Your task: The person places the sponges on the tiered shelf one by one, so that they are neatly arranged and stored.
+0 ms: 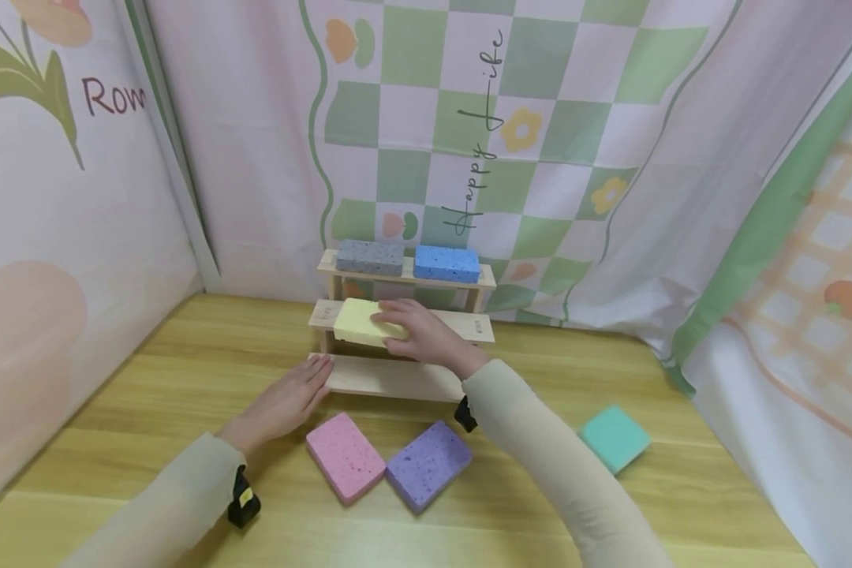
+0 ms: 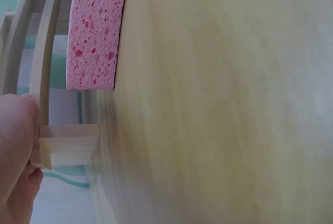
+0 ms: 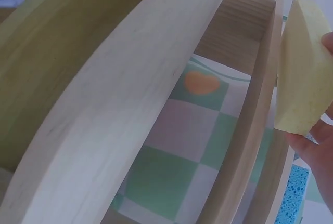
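A three-step wooden rack (image 1: 397,377) stands against the back curtain. My left hand (image 1: 287,398) holds the left end of its lowest step; in the left wrist view, digits (image 2: 18,130) lie on top of the board and beside its end. On the middle step, toward the left, a pale yellow sponge (image 1: 358,319) lies with my right hand (image 1: 426,335) gripping its right side. The right wrist view shows the yellow sponge (image 3: 302,73) between thumb and fingers, its underside at the step's edge. A grey sponge (image 1: 369,257) and a blue sponge (image 1: 446,263) rest on the top step.
In front of the rack, a pink sponge (image 1: 345,457) and a purple sponge (image 1: 429,465) lie on the wooden table (image 1: 539,521), their near corners almost touching. A teal sponge (image 1: 614,439) lies farther right, beyond the right forearm. Patterned curtains (image 1: 255,158) enclose the table.
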A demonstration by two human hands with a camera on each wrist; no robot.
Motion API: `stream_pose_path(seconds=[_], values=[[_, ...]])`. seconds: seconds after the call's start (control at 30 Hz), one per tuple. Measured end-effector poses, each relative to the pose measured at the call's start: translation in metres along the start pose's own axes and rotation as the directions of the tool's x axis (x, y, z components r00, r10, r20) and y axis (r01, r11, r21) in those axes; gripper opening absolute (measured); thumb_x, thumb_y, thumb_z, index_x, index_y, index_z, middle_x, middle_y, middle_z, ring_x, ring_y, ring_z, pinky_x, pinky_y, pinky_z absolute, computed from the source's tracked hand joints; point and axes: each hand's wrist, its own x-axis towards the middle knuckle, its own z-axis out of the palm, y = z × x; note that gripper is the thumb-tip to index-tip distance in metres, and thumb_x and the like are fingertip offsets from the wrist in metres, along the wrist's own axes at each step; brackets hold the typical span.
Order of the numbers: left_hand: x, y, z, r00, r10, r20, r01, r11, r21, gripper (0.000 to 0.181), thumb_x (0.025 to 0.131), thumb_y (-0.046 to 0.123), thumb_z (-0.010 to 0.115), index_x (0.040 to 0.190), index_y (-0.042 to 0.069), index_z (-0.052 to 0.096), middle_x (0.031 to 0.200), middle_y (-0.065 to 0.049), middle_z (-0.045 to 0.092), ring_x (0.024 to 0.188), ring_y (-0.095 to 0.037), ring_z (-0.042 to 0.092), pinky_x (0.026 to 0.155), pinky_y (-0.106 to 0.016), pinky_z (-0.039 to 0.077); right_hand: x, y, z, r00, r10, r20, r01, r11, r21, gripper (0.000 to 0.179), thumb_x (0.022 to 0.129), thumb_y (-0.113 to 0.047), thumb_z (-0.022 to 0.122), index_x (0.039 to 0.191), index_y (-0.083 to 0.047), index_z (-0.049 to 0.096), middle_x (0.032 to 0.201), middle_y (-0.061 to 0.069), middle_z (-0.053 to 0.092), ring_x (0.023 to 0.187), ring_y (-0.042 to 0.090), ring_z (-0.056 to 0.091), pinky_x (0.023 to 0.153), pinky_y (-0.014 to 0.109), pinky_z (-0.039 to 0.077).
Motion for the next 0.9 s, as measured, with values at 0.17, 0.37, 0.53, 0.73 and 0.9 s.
stream_pose_path(seconds=[0.17, 0.37, 0.53, 0.73, 0.9], values=[[0.0, 0.0, 0.0, 1.0, 0.001, -0.002, -0.001, 1.0, 0.002, 0.048, 0.098, 0.02, 0.042, 0.135, -0.01, 0.036, 0.139, -0.026, 0.034, 0.129, -0.039, 0.029, 0.106, -0.048, 0.026, 0.006, 0.002, 0.002, 1.0, 0.016, -0.001, -0.016, 1.0, -0.009, 0.037, 0.085, -0.012, 0.06, 0.122, -0.004, 0.059, 0.134, 0.018, 0.046, 0.124, 0.03, 0.039, 0.106, 0.038, 0.03], [0.0, 0.001, -0.001, 1.0, -0.001, 0.002, 0.001, 1.0, 0.001, 0.048, 0.098, 0.019, 0.043, 0.134, -0.011, 0.036, 0.139, -0.026, 0.034, 0.129, -0.039, 0.029, 0.106, -0.048, 0.026, 0.011, 0.004, 0.004, 0.999, 0.052, 0.011, -0.052, 0.999, 0.011, 0.037, 0.086, -0.013, 0.06, 0.122, -0.004, 0.058, 0.134, 0.018, 0.045, 0.124, 0.03, 0.039, 0.106, 0.038, 0.029], [0.0, 0.001, -0.001, 1.0, 0.003, 0.003, -0.003, 1.0, -0.004, 0.047, 0.098, 0.019, 0.042, 0.135, -0.011, 0.035, 0.139, -0.027, 0.033, 0.129, -0.039, 0.029, 0.106, -0.048, 0.025, 0.015, 0.006, 0.007, 0.997, 0.072, 0.024, -0.073, 0.997, 0.031, 0.037, 0.087, -0.012, 0.059, 0.123, -0.005, 0.058, 0.136, 0.017, 0.044, 0.125, 0.029, 0.038, 0.106, 0.038, 0.029], [0.0, 0.001, -0.001, 1.0, 0.012, -0.006, -0.012, 1.0, -0.005, 0.047, 0.098, 0.017, 0.044, 0.134, -0.012, 0.036, 0.139, -0.027, 0.034, 0.128, -0.04, 0.03, 0.105, -0.049, 0.026, 0.017, 0.009, 0.008, 0.996, 0.078, 0.034, -0.08, 0.995, 0.051, 0.036, 0.089, -0.011, 0.057, 0.125, -0.005, 0.057, 0.137, 0.017, 0.043, 0.127, 0.029, 0.037, 0.106, 0.037, 0.03], [0.0, 0.001, -0.001, 1.0, 0.011, -0.008, -0.011, 1.0, -0.006, 0.046, 0.097, 0.015, 0.045, 0.133, -0.012, 0.037, 0.138, -0.028, 0.034, 0.128, -0.04, 0.03, 0.105, -0.049, 0.027, 0.019, 0.01, 0.008, 0.996, 0.084, 0.026, -0.084, 0.996, 0.003, 0.035, 0.09, -0.011, 0.056, 0.125, -0.007, 0.057, 0.135, 0.015, 0.045, 0.127, 0.027, 0.037, 0.105, 0.037, 0.03]])
